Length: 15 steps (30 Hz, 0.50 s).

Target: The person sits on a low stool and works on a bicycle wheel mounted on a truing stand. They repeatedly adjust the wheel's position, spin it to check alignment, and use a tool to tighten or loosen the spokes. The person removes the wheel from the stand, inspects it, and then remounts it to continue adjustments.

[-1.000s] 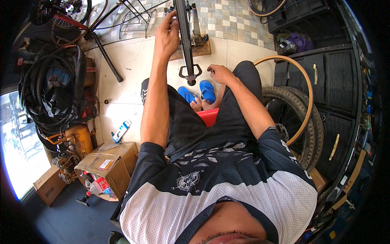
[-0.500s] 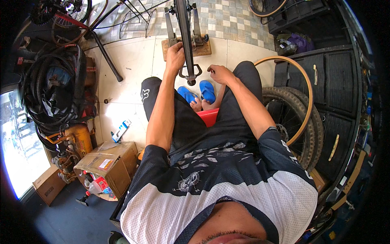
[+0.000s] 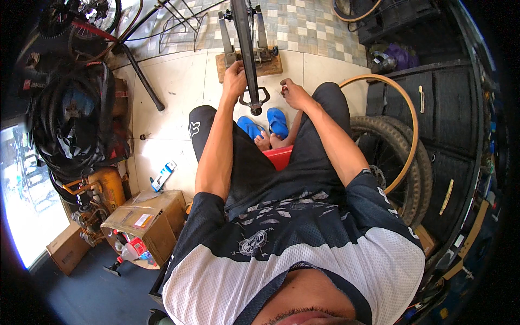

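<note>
A dark bicycle wheel, seen edge-on from above, stands upright in a truing stand with a wooden base. The stand's forked caliper straddles the near part of the rim. My left hand is at the wheel's left side, its fingers curled against the rim; the fingertips are partly hidden. To the right of the caliper, apart from the wheel, my right hand is closed with thumb and fingers pinched round a small dark red thing, too small to name.
Two knobby tyred wheels and a tan tyre lean by black drawers at my right. On the left are black tyres, a yellow compressor and a cardboard box. Blue slippers are beneath me.
My right hand has turned and its fingers have lifted slightly, and the small dark red thing now shows in them. The left hand has shifted slightly downward along the wheel.
</note>
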Each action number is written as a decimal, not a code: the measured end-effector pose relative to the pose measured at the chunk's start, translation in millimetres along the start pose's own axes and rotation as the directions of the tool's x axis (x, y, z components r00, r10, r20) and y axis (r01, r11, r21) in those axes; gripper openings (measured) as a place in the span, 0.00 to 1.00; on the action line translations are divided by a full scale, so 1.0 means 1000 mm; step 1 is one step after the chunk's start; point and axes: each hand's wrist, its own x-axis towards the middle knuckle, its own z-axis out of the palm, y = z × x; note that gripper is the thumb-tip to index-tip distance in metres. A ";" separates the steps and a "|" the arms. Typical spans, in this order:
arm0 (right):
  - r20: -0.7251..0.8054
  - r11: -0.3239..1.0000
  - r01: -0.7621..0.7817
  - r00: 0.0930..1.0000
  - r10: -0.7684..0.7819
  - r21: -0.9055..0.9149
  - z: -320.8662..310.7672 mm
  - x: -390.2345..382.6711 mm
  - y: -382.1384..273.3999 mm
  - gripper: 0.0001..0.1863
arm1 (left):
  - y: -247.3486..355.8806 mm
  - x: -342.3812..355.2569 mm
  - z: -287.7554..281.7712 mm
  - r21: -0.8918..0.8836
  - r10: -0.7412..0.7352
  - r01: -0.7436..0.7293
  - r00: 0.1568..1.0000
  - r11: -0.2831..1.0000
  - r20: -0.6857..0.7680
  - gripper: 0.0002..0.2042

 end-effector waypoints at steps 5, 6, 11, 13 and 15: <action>-0.011 0.984 -0.075 0.997 0.078 0.161 0.003 0.030 0.007 0.15 | 0.007 0.000 -0.003 -0.179 -0.102 0.091 0.993 0.980 -0.054 0.07; 0.040 0.985 -0.046 0.998 0.040 0.164 0.001 0.031 -0.014 0.18 | -0.001 0.001 -0.017 -0.244 -0.137 0.112 0.987 0.963 -0.089 0.07; -0.190 0.948 0.070 0.982 -0.010 0.310 0.027 0.040 -0.017 0.20 | -0.017 0.006 -0.019 -0.165 -0.258 0.247 0.965 0.955 -0.044 0.16; 0.005 0.797 -0.092 0.994 0.111 0.597 0.037 0.043 -0.017 0.19 | -0.029 0.007 -0.021 -0.102 -0.306 0.307 0.952 0.946 0.031 0.25; 0.157 0.668 -0.212 0.977 0.142 0.713 0.044 0.046 -0.014 0.18 | -0.039 0.004 -0.019 0.030 -0.264 0.262 0.959 0.965 0.106 0.24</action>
